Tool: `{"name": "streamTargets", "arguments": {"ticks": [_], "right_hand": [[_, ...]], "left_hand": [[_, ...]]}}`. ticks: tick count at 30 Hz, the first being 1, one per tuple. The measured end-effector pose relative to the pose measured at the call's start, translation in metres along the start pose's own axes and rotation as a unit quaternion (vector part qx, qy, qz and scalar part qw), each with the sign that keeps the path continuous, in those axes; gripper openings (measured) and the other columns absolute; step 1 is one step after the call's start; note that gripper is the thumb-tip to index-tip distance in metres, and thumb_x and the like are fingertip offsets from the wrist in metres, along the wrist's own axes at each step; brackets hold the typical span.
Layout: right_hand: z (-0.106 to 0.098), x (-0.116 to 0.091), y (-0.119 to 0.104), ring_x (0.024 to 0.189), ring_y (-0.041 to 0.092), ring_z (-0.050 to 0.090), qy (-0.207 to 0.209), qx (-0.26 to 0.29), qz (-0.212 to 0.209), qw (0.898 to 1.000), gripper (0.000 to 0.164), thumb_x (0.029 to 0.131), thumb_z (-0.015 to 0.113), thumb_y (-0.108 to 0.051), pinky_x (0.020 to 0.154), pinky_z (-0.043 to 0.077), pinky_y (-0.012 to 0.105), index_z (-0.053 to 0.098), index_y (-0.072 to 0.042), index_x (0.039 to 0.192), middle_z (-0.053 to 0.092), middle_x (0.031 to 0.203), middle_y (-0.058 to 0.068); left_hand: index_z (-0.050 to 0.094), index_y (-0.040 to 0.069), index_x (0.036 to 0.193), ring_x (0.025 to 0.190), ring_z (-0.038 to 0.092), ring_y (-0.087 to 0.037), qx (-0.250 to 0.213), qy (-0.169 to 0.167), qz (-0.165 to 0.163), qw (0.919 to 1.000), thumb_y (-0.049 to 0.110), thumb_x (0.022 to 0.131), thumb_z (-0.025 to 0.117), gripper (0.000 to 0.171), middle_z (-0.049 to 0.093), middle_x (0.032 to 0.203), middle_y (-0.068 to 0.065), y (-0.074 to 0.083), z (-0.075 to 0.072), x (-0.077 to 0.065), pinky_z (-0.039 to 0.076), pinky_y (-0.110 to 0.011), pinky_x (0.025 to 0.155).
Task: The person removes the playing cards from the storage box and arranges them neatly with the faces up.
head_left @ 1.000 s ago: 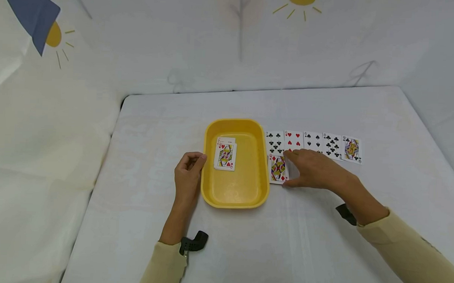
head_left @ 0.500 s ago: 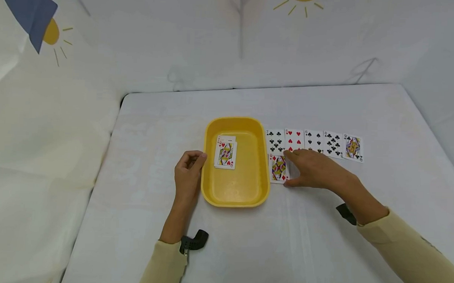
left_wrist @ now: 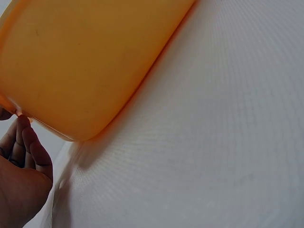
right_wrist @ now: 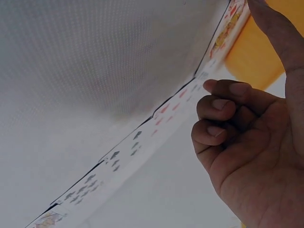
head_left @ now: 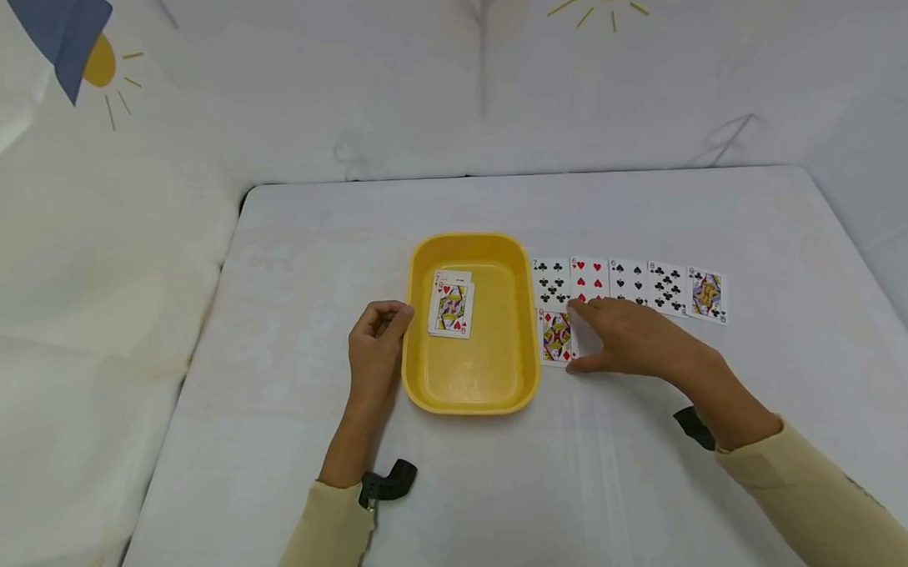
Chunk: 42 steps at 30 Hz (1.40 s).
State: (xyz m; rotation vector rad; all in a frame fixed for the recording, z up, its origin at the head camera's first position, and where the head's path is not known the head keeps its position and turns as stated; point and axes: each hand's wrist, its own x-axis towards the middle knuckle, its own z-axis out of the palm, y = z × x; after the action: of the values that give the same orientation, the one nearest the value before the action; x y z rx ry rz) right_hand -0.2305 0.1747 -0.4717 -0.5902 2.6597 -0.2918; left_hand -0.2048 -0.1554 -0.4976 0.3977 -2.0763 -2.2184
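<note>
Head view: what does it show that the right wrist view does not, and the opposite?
Head only: the left hand on the rim of the yellow tray, and the queen of hearts inside it. Right wrist only: the palm side of the right hand. Both: the tray, the right hand, the card row and the queen of diamonds, blurred in the wrist view.

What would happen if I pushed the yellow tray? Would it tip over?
The yellow tray would probably slide rather than tip: it looks wide and low. It may be light, since its walls look thin and plasticky. The pile of cards inside might slip, with bare, smooth-looking floor around it.
</note>
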Motion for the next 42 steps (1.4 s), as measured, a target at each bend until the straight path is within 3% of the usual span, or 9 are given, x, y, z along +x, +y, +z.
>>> {"name": "streamTargets", "arguments": {"ticks": [8, 14, 16, 23, 29, 36, 42], "right_hand": [[-0.017, -0.001, -0.006, 0.126, 0.037, 0.052, 0.022, 0.034, -0.015, 0.999, 0.089, 0.085, 0.076, -0.05, 0.104, 0.041, 0.056, 0.041, 0.0, 0.15, 0.056, 0.138, 0.02], [-0.028, 0.005, -0.015, 0.097, 0.026, 0.061, 0.06, 0.039, -0.046, 0.996, 0.08, 0.088, 0.074, -0.048, 0.088, 0.052, 0.049, 0.046, -0.001, 0.146, 0.066, 0.113, 0.013], [-0.031, 0.007, -0.019, 0.095, 0.024, 0.061, 0.059, 0.051, -0.047, 0.996, 0.079, 0.088, 0.073, -0.05, 0.086, 0.052, 0.047, 0.046, -0.003, 0.146, 0.066, 0.112, 0.011], [-0.03, 0.016, -0.039, 0.099, 0.023, 0.057, 0.059, 0.09, -0.065, 0.992, 0.079, 0.088, 0.073, -0.051, 0.087, 0.051, 0.043, 0.046, -0.009, 0.149, 0.064, 0.117, 0.007], [-0.025, 0.028, -0.059, 0.127, 0.03, 0.052, 0.054, 0.063, -0.09, 0.992, 0.082, 0.087, 0.074, -0.05, 0.106, 0.042, 0.049, 0.045, -0.003, 0.148, 0.058, 0.137, 0.014], [-0.022, 0.044, -0.075, 0.117, 0.03, 0.057, 0.068, 0.013, -0.117, 0.991, 0.08, 0.087, 0.075, -0.048, 0.103, 0.045, 0.046, 0.048, 0.0, 0.145, 0.061, 0.13, 0.016], [-0.02, 0.059, -0.087, 0.122, 0.031, 0.055, 0.054, 0.007, -0.116, 0.992, 0.08, 0.088, 0.073, -0.049, 0.105, 0.043, 0.047, 0.048, 0.0, 0.146, 0.059, 0.134, 0.017]], "left_hand": [[0.064, -0.001, 0.107, 0.088, 0.055, -0.016, 0.0, 0.002, -0.003, 1.0, 0.015, 0.096, 0.067, 0.019, 0.06, 0.098, -0.007, 0.006, 0.001, -0.003, 0.05, -0.023, 0.079], [0.064, 0.0, 0.107, 0.089, 0.055, -0.016, 0.007, 0.009, -0.009, 0.9999, 0.015, 0.096, 0.067, 0.019, 0.06, 0.099, -0.006, 0.005, 0.001, -0.003, 0.049, -0.023, 0.08], [0.064, 0.0, 0.107, 0.089, 0.055, -0.016, 0.007, 0.009, -0.008, 0.9999, 0.015, 0.096, 0.067, 0.019, 0.06, 0.099, -0.007, 0.005, 0.001, -0.003, 0.049, -0.023, 0.081], [0.064, -0.001, 0.107, 0.088, 0.055, -0.016, 0.009, 0.007, -0.005, 0.9999, 0.015, 0.096, 0.067, 0.019, 0.06, 0.098, -0.007, 0.007, 0.002, -0.004, 0.049, -0.024, 0.08], [0.064, 0.001, 0.109, 0.089, 0.055, -0.015, 0.006, 0.007, -0.004, 0.9999, 0.018, 0.097, 0.068, 0.021, 0.06, 0.1, -0.005, -0.013, -0.001, 0.008, 0.049, -0.025, 0.08], [0.066, 0.005, 0.108, 0.09, 0.056, -0.018, 0.003, 0.007, 0.002, 1.0, 0.026, 0.094, 0.072, 0.025, 0.061, 0.102, -0.007, -0.026, -0.003, 0.013, 0.049, -0.024, 0.08], [0.067, 0.006, 0.105, 0.09, 0.057, -0.02, 0.001, 0.011, 0.019, 0.9998, 0.029, 0.092, 0.074, 0.027, 0.061, 0.101, -0.01, -0.027, -0.002, 0.014, 0.05, -0.025, 0.079]]}}
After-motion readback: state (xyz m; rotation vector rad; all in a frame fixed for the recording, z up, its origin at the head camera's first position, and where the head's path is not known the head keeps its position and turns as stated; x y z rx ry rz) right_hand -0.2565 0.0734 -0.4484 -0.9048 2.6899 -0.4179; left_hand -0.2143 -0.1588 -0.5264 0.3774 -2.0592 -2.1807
